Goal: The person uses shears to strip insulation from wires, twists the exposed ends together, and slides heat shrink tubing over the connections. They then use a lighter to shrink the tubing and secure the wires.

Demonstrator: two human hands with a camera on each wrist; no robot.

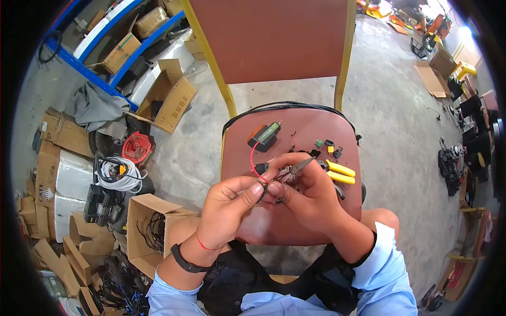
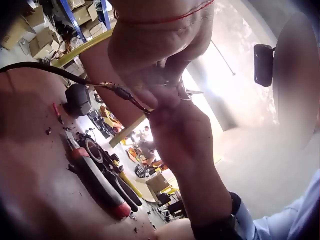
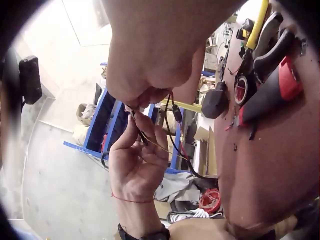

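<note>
Over a red-brown chair seat (image 1: 295,124), my left hand (image 1: 255,191) pinches the end of a thin red wire (image 1: 252,162). That wire loops back to a small black and green device (image 1: 264,134) lying on the seat. My right hand (image 1: 280,190) grips needle-nose pliers (image 1: 293,170), whose tips point up and to the right, just beside the left fingertips. In the left wrist view the left hand (image 2: 165,85) holds a dark wire (image 2: 120,93) against the right hand (image 2: 182,137). The right wrist view shows both hands meeting on the wire (image 3: 175,117).
Yellow-handled cutters (image 1: 340,172) and small loose parts (image 1: 329,146) lie on the seat to the right of my hands. A red and black handled tool (image 2: 102,177) lies there too. Open cardboard boxes (image 1: 169,97), cable coils (image 1: 118,171) and blue shelving (image 1: 100,79) crowd the floor at left.
</note>
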